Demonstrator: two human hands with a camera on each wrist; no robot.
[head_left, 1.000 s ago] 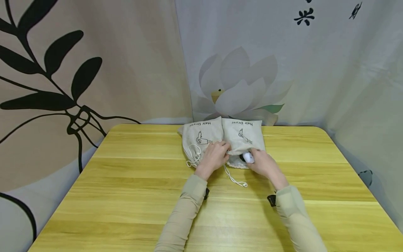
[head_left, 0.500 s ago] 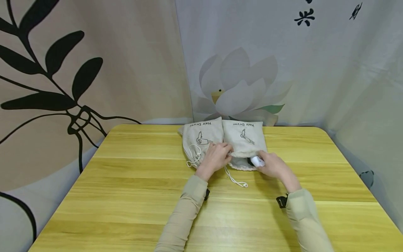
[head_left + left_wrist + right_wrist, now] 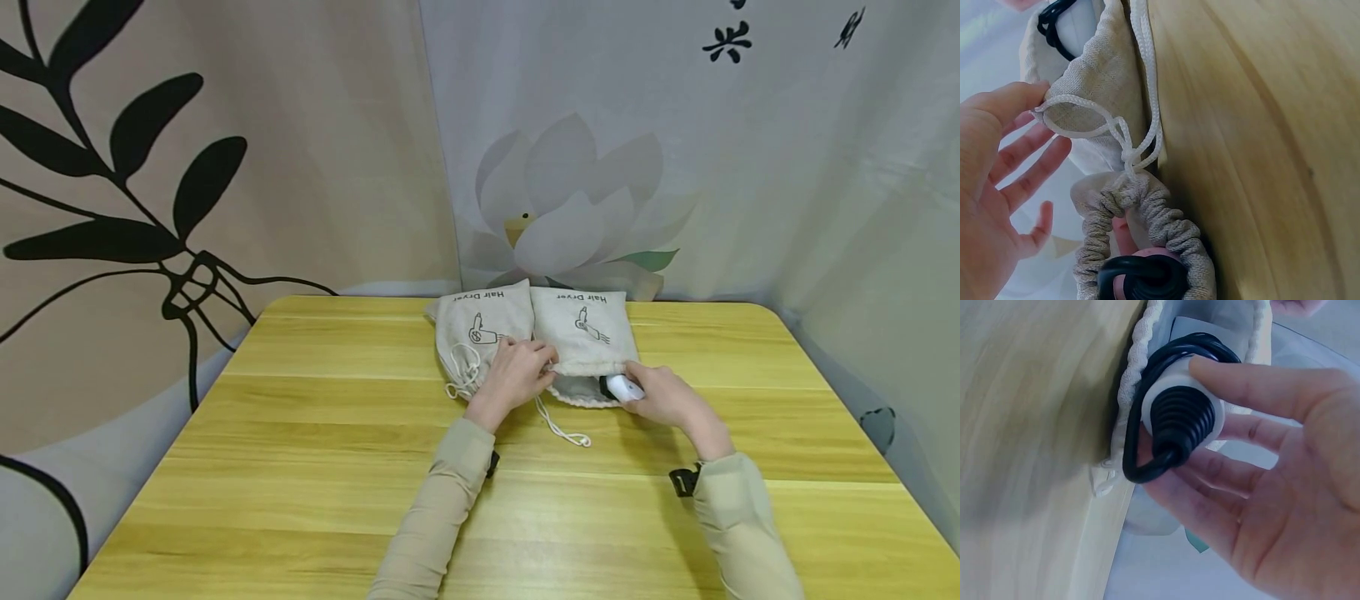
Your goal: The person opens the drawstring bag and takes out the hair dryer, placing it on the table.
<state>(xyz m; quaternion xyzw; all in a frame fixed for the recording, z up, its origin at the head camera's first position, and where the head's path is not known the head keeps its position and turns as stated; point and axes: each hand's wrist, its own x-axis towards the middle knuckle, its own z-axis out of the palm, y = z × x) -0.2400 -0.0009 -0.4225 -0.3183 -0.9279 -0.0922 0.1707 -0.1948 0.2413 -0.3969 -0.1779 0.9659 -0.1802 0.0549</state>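
Two pale cloth drawstring bags printed "Hair Dryer" lie side by side near the table's far edge. My left hand (image 3: 517,377) pinches the mouth edge of the right bag (image 3: 564,335) between thumb and forefinger, beside its white drawstring (image 3: 1152,94). At that bag's open mouth, my right hand (image 3: 667,396) grips the white handle of a hair dryer (image 3: 624,388); the rest of the dryer is inside, out of sight. Black cord (image 3: 1132,447) loops around the handle. In the left wrist view, the gathered left bag (image 3: 1088,234) shows a pink handle end (image 3: 1161,252) with black cord.
The wooden table (image 3: 300,467) extends in front of the bags and to both sides. Behind it hangs a printed curtain (image 3: 337,167). A loose drawstring end (image 3: 573,437) lies on the wood between my forearms.
My right hand has moved right and slightly toward me with the dryer handle. The right bag's mouth has shifted right too, and my left hand has barely moved.
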